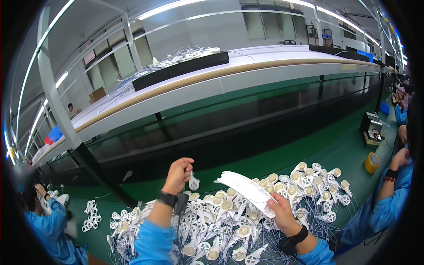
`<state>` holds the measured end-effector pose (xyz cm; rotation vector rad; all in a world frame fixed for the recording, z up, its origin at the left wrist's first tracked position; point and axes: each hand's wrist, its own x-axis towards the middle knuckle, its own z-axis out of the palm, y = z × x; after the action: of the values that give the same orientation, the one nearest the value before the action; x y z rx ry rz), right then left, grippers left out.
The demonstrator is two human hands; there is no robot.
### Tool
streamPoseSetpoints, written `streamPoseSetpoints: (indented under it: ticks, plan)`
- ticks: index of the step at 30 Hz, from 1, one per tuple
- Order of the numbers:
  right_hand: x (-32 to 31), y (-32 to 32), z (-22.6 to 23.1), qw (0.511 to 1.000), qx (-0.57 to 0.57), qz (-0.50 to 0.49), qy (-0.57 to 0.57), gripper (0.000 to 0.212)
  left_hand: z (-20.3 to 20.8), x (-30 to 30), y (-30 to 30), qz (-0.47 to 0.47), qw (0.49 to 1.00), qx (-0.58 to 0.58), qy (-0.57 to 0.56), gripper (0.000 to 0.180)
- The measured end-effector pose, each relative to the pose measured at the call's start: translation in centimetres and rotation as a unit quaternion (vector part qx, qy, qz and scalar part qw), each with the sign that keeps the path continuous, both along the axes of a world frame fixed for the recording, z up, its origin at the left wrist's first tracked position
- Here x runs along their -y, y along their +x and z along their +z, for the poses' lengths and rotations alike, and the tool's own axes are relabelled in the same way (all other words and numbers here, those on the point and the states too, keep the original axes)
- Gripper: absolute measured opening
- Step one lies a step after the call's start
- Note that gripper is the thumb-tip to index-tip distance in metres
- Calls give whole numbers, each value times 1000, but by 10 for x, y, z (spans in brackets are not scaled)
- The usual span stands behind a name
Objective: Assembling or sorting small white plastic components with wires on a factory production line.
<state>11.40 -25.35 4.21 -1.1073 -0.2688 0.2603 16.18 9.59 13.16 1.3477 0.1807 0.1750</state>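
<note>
Centrally, near edge: two bare hands raised over a heap of small white parts [229,221] on a green bench [349,154].

Left hand [178,174]: fingers closed together, pinching the top of a small white part [193,182] that hangs below the fist, above the heap.

Right hand [279,208]: fingers clamped on the near end of a long white shell [247,187], thumb on top; the shell points left and far, clear of the heap.

Shell, handling: judged light, stiff moulded plastic, smooth and somewhat slippery; a hold at one end leaves the rest free, though a grip nearer the middle would steady it.

Small part, handling: judged very light, rigid; a fingertip pinch suffices.

Heap: white pieces with cream round discs, tangled with thin blue wires [353,212]; judged prone to snagging when one piece is lifted.

Right side: yellow tape roll [372,162], a small machine [372,128], a co-worker's sleeve [388,207] in blue.

Left side: another co-worker's sleeve [48,225], a few loose parts [91,215].

Far: long white shelf [247,70] carrying a black tray [181,70].
</note>
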Motion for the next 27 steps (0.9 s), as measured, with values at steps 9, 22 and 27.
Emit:
streamPoseSetpoints:
  ticks: [9, 22, 27]
  plan:
    - [-43, -20, 38, 996, 82, 46, -5, 30, -12, 71, -86, -168, 975, 80, -124, 52]
    - [-60, -7, 37, 983, 127, 96, -95, 22, -9, 84, -128, 105, 932, 180, -295, 24]
    - [-71, 2, 26, 940, 241, 75, -231, 34, -2, 81, -134, 110, 908, 211, -344, 27]
